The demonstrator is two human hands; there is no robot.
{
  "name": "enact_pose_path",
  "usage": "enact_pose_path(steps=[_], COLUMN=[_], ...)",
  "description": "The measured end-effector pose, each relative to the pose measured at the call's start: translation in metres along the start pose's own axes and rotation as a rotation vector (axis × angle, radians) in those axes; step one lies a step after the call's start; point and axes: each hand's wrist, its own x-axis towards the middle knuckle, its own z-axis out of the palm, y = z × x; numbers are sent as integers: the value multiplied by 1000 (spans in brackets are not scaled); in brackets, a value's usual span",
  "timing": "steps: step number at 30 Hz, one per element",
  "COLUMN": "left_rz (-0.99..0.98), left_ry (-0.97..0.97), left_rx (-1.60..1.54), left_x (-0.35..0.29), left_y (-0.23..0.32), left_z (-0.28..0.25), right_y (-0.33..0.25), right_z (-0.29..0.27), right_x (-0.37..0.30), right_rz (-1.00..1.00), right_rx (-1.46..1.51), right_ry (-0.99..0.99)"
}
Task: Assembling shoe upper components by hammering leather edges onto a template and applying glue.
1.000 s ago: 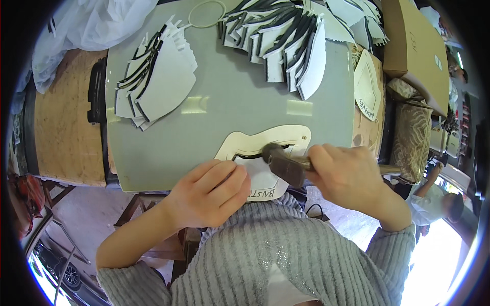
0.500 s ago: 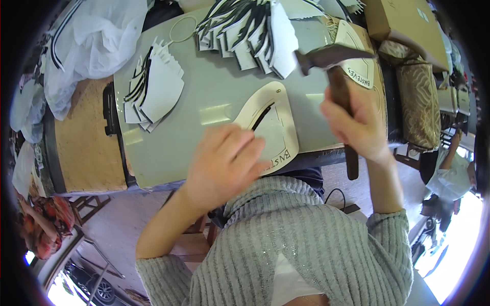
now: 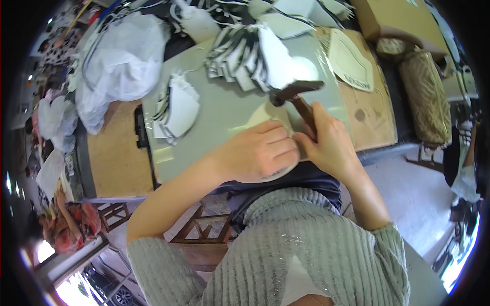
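My right hand is wrapped round the wooden handle of a hammer. The dark metal head hangs tilted over the table, just beyond my left hand. On a pale curved template at the table's near edge rests my left hand, its fingers curled under. Whatever those fingers pinch is hidden, and the hand covers most of the template. Both hands are close together, the right thumb near the left knuckles. Farther off, a fanned stack of white pieces with black edging lies on the grey board.
A smaller stack of white pieces lies at the left of the board. Beyond it is a translucent plastic bag. At the right are another pale template, a patterned roll and a cardboard box. Another person sits far left.
My left hand has moved right across the template, covering it. My right hand has brought the hammer down and left, closer to the left hand. The whole view has shifted slightly.
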Motion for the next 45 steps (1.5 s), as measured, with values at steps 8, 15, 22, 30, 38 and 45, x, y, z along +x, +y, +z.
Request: enact_pose_path(steps=[8, 15, 22, 30, 38, 45], left_rz=[-86, -362, -665, -498, -826, -593], left_ry=[229, -384, 289, 321, 440, 309], left_rx=[-149, 506, 302, 759, 468, 801], left_x=[-12, -50, 5, 56, 61, 54], left_y=[-20, -32, -44, -75, -70, -60], left_z=[-24, -108, -80, 3, 5, 17], right_y=[-6, -4, 18, 23, 27, 25], right_z=[1, -3, -11, -21, -21, -18], right_x=[2, 1, 1, 0, 4, 2], right_rz=[45, 21, 143, 247, 186, 110], right_rx=[15, 25, 453, 818, 701, 622], right_ry=[-27, 7, 75, 5, -29, 5])
